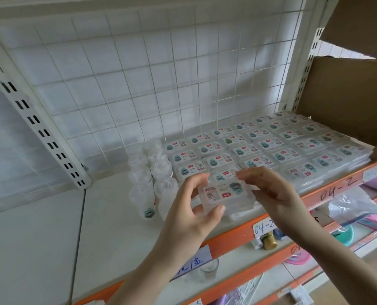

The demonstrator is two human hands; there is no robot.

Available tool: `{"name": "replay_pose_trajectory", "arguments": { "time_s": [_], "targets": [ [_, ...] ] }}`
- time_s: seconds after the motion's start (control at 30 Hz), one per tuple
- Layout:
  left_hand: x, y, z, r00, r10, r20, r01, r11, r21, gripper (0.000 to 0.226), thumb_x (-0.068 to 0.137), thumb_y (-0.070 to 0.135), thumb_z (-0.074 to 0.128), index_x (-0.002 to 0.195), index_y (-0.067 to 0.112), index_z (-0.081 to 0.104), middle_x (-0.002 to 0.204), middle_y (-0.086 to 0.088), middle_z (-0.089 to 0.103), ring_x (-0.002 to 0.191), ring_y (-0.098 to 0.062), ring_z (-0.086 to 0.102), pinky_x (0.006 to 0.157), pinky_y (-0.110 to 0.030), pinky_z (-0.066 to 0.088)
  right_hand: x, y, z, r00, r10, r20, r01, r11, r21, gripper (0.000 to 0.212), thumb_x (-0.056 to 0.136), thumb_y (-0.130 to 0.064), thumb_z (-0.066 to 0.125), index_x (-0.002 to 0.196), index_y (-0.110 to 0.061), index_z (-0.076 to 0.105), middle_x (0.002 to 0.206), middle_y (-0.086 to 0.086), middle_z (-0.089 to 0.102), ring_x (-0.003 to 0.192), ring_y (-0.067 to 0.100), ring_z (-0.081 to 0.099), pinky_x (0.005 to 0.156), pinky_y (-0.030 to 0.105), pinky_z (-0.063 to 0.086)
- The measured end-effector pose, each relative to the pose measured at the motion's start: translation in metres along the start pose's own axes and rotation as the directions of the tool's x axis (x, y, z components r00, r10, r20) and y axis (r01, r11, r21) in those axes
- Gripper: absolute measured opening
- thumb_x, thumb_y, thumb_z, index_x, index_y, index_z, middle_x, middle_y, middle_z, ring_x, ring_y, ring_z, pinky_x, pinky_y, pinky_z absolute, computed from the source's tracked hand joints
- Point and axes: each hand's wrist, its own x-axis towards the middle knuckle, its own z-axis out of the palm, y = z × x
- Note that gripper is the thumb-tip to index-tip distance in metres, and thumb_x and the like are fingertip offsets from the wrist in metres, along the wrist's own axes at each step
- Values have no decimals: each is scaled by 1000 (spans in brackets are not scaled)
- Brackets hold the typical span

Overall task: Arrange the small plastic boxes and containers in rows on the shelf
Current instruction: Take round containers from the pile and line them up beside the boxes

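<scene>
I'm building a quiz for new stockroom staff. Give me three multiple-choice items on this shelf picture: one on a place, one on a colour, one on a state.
1. Where do the clear bottles stand?
A. left of the box rows
B. right of them
C. on the cardboard carton

2. What colour is the shelf's front edge?
A. blue
B. orange
C. green

3. The small plastic box near the front is
A. lying untouched
B. held by both hands
C. held by one hand

Answers:
1 A, bottles sit left of the rows.
2 B, the edge is orange.
3 B, left hand and right hand grip it.

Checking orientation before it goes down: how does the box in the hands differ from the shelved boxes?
The held box is lifted between both hands; the shelved boxes lie flat in rows. Its label's red tag sits at the near edge; theirs mostly sit at the far edge. All are clear with matching labels.
</scene>
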Motion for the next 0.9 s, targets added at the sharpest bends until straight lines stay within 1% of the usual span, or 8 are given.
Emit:
{"name": "replay_pose_trajectory", "arguments": {
  "time_s": [0.1, 0.2, 0.33, 0.47, 0.6, 0.73, 0.83, 0.9],
  "targets": [
    [2, -9, 14, 997, 68, -30, -64, 991, 116, 47, 76, 35, 69, 119, 34, 48, 123, 14, 50, 120, -5, 49, 97, -23, 44, -3, 3, -12, 993, 114, -10, -112, 984, 140, 27, 85, -14, 50, 110, -12, 59, 108, 3, 67, 103, 19, 63, 83, 30, 54],
    [2, -22, 25, 978, 186, -93, -154, 948, 278, 48, 74, 37, 69, 117, 30, 48, 118, 13, 46, 118, 0, 44, 96, -12, 36, -11, 10, -13, 980, 162, 112, -164, 986, 10, 50, 78, -42, 68, 120, -19, 53, 118, -5, 62, 115, 10, 57, 94, 27, 50],
    [-7, -41, 28, 958, 271, -88, -202, 862, 465, 47, 75, 43, 64, 115, 31, 45, 116, 12, 45, 114, 2, 43, 93, -6, 33, -18, 30, -3, 980, 112, 165, -48, 934, -354, 51, 80, -13, 74, 124, -24, 51, 125, -14, 50, 119, 4, 51, 100, 27, 46],
    [-16, -55, 21, 918, 394, -42, -275, 710, 648, 47, 72, 40, 67, 112, 23, 48, 116, 10, 48, 108, -10, 45, 93, -14, 37, -21, 40, 3, 976, 50, 212, 68, 854, -515, 58, 79, -22, 74, 129, -30, 45, 128, -15, 42, 114, 0, 48, 95, 12, 41],
    [-23, -58, 17, 918, 398, 5, -293, 667, 685, 49, 71, 34, 73, 112, 21, 48, 117, 6, 49, 108, -13, 46, 92, -18, 39, -18, 41, 6, 946, 33, 322, 169, 799, -577, 65, 81, -31, 72, 136, -30, 39, 139, -14, 37, 114, -4, 40, 87, 6, 33],
    [-27, -56, 15, 934, 357, 27, -269, 649, 712, 41, 83, 44, 55, 115, 20, 48, 117, 3, 52, 111, -12, 47, 92, -16, 40, -14, 39, 4, 946, 76, 315, 120, 819, -560, 70, 79, -31, 73, 133, -42, 30, 130, -24, 38, 109, -14, 37, 90, 5, 33],
    [-30, -52, 18, 936, 352, -9, -241, 659, 713, 35, 88, 40, 47, 116, 20, 49, 110, 4, 57, 102, -8, 50, 83, -16, 44, -13, 40, 1, 944, 33, 328, 168, 808, -565, 70, 76, -25, 76, 133, -40, 36, 134, -24, 39, 126, 1, 37, 103, 13, 32],
    [-29, -49, 22, 939, 341, -50, -194, 642, 742, 36, 87, 38, 46, 116, 18, 50, 101, 4, 62, 94, -8, 50, 78, -17, 44, -14, 39, 2, 929, -39, 367, 268, 755, -598, 70, 74, -21, 78, 132, -33, 41, 136, -20, 40, 125, 10, 42, 104, 21, 37]
  ]
}}
